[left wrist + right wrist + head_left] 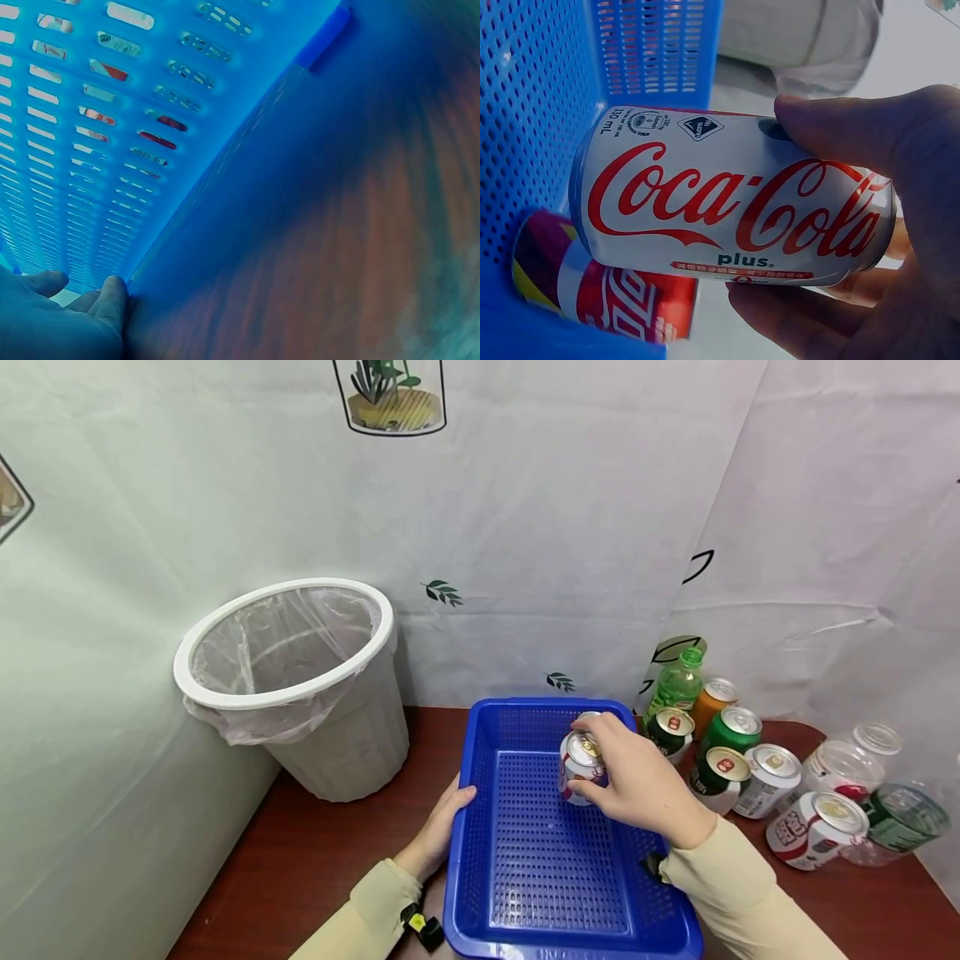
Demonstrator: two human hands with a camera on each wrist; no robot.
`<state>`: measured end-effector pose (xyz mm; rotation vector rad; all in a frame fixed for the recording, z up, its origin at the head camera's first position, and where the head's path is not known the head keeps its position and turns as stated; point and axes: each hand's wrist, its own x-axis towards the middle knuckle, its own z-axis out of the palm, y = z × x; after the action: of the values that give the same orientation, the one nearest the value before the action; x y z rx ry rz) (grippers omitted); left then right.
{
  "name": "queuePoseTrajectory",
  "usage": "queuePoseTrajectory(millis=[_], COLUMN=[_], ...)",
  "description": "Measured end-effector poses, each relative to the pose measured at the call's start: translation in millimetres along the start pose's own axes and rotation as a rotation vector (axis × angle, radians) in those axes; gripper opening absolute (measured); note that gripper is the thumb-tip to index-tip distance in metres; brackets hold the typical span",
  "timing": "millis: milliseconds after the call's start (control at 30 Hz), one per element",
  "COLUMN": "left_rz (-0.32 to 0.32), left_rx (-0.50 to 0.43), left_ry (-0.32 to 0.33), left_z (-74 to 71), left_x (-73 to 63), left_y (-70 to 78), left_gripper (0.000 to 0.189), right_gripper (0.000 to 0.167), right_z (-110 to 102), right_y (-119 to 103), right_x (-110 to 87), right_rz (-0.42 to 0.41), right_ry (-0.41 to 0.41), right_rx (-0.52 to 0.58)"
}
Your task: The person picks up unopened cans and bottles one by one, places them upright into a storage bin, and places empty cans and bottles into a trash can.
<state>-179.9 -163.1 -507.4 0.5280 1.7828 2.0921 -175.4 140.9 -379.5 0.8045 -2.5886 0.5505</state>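
Note:
A blue plastic basket with slotted walls stands in front of me on the table. My left hand holds its left side, thumb at the rim and the other fingers against the outer wall; the left wrist view shows those fingertips low on the wall. Inside the basket, toward its far right, my right hand grips a white Coca-Cola plus can between thumb and fingers. Beside that one is a second, red Coca-Cola can, mostly hidden in the head view.
To the right stand several drink cans, a green plastic bottle and clear plastic containers. A grey lined trash bin is at the back left. White patterned cloth hangs behind the dark red table.

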Motion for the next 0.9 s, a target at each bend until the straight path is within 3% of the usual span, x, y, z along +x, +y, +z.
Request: queuePoseTrajectory(millis=[367, 667, 900], left_rz=[-0.01, -0.007, -0.016], left_rx=[-0.008, -0.012, -0.008], left_ry=[0.005, 0.011, 0.017], left_z=[0.3, -0.3, -0.3], left_x=[-1.6, -1.1, -1.0], left_y=[-1.6, -2.1, -0.5], left_gripper=[0.066, 0.066, 0.065], right_gripper=[0.068, 0.066, 0.067], right_z=[21.8, 35.6, 43.4], right_y=[1.4, 8.9, 14.6], right_x=[20.5, 35.5, 42.9], right_rz=[-0.023, -0.081, -0.057], right_ry=[-0.115, -0.122, -0.148], right_rx=[0.015, -0.03, -0.046])
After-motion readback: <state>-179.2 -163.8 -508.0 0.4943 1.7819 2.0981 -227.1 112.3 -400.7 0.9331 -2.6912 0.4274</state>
